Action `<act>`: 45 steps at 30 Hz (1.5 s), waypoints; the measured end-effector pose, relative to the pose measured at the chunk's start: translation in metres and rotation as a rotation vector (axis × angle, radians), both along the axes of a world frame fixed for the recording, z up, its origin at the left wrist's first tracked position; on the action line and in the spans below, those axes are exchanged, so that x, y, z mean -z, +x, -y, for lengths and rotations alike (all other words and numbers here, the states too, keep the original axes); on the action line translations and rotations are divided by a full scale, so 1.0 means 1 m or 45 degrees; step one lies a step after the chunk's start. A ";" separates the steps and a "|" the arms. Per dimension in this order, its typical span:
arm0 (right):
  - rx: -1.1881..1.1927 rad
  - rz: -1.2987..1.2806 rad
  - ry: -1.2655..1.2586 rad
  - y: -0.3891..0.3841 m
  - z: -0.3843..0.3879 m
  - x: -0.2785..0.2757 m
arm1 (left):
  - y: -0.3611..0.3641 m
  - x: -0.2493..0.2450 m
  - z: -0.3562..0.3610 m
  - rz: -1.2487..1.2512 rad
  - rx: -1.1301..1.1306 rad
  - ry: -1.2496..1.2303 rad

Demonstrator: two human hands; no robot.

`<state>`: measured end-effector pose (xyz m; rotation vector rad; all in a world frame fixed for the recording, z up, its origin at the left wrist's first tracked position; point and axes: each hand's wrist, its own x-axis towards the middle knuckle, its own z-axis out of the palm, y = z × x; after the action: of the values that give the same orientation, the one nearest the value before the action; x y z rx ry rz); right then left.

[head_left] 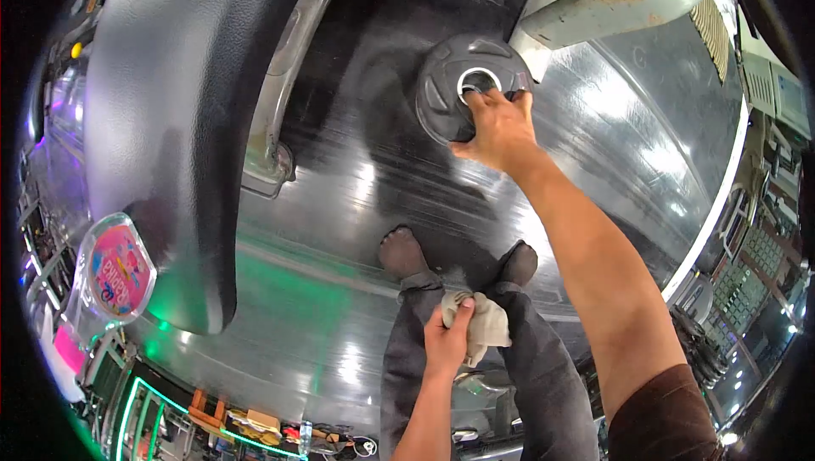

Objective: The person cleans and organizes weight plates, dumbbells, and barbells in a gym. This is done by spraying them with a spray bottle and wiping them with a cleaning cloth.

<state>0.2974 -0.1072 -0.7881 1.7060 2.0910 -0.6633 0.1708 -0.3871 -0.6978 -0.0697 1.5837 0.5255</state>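
A round black ribbed piece (441,92) with a white ring at its centre stands on the dark shiny floor at the upper middle. My right hand (501,130) is on its near right side, with the fingers curled over the rim and at the white ring. Lower down, in front of my legs, my left hand (447,334) is closed on a crumpled beige cloth (487,329), the thumb on top.
A large black padded seat (161,121) fills the left. A worn, pale metal arm (620,2) reaches in from the upper right. A clear-edged pink sign (121,270) is at the lower left. My feet (402,253) rest on the glossy floor (297,249).
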 end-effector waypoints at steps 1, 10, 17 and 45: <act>-0.051 0.011 -0.007 -0.005 0.000 0.008 | 0.000 0.005 0.001 0.032 0.001 0.038; -0.021 0.014 0.013 -0.032 0.033 0.044 | -0.003 0.006 -0.012 0.153 -0.108 -0.073; -0.092 0.144 -0.087 -0.037 0.039 0.045 | 0.002 0.011 -0.014 0.163 -0.129 -0.135; 0.050 0.068 -0.022 -0.028 0.033 0.066 | 0.004 0.009 -0.021 0.194 -0.118 -0.103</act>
<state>0.2698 -0.1400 -0.8536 1.7405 2.0150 -0.6383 0.1747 -0.3662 -0.7073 -0.2401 1.4570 0.5159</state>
